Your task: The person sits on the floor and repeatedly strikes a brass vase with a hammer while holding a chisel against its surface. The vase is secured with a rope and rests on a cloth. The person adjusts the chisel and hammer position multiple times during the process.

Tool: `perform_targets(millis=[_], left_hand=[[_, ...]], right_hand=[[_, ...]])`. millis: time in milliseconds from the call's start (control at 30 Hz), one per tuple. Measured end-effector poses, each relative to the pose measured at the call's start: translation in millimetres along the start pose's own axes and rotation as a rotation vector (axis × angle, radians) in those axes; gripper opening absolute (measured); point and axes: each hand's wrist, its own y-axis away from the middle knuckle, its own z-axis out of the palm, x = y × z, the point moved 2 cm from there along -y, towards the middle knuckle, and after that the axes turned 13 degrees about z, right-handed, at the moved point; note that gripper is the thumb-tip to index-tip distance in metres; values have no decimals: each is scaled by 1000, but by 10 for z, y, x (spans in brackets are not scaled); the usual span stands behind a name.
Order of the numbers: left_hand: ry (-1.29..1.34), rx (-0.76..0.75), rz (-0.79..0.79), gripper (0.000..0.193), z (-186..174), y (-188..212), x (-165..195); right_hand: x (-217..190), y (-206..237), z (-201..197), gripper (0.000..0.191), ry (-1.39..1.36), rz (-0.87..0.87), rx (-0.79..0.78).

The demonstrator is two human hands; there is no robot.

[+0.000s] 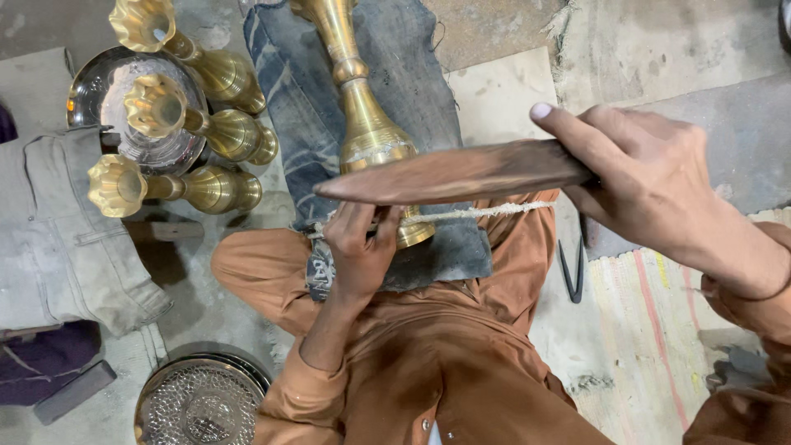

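Observation:
A tall brass vase (365,124) lies on a piece of blue denim cloth (313,148) across my lap. My left hand (359,245) grips the vase's foot together with a pale cord (486,212) that runs to the right. My right hand (651,177) is shut on a long flat brown wooden paddle (453,175), index finger stretched along it, holding it crosswise just above the vase's lower body.
Three brass vases (206,132) stand at the upper left beside a shiny metal tray (95,91). An embossed round metal plate (198,402) lies at the bottom left. Folded grey cloth (58,231) is left; black tongs (573,268) and a striped mat (651,330) are right.

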Motion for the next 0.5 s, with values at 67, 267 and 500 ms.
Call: perform_targets(millis=[67, 267, 500], left_hand=[[-65, 107, 29, 25, 46, 110, 6], [89, 329, -268, 23, 275, 445, -93], [-56, 373, -189, 27, 389, 562, -151]], right_hand=[[-92, -53, -107, 49, 355, -126, 69], [-227, -84, -284, 57, 533, -234, 126], [-339, -199, -530, 42, 519, -340, 281]])
